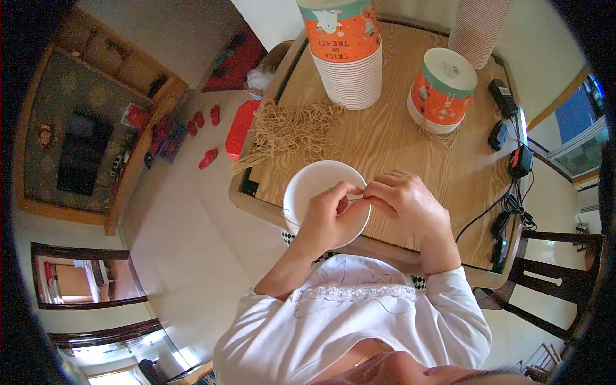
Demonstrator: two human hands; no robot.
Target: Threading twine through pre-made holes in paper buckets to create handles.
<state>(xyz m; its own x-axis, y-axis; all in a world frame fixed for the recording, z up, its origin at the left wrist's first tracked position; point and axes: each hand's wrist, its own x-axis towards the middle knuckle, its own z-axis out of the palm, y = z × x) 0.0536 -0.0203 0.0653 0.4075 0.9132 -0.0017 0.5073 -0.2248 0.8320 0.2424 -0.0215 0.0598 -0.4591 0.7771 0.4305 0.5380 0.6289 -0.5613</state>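
A white paper bucket (pixel 310 182) stands at the near edge of the table with its opening toward me. Over its right side, my left hand (pixel 332 215) and my right hand (pixel 405 200) meet, thumbs and fingertips pinched together. A thin brown string (pixel 286 209) shows at the bucket's left rim, and a short bit of it seems to lie between my fingertips. Most of what they pinch is hidden by the fingers. Just beyond the bucket, a tangled pile of brown paper strings (pixel 298 128) spreads over the table's left side.
Stacked paper buckets (pixel 350 77) rise at the back, the top one orange and green. An upside-down orange bucket (pixel 441 96) and a tall stack (pixel 480 32) stand right. Black adapters and cables (pixel 513 202) line the right edge. A red stool (pixel 242 130) and dark chair (pixel 555 279) flank the table.
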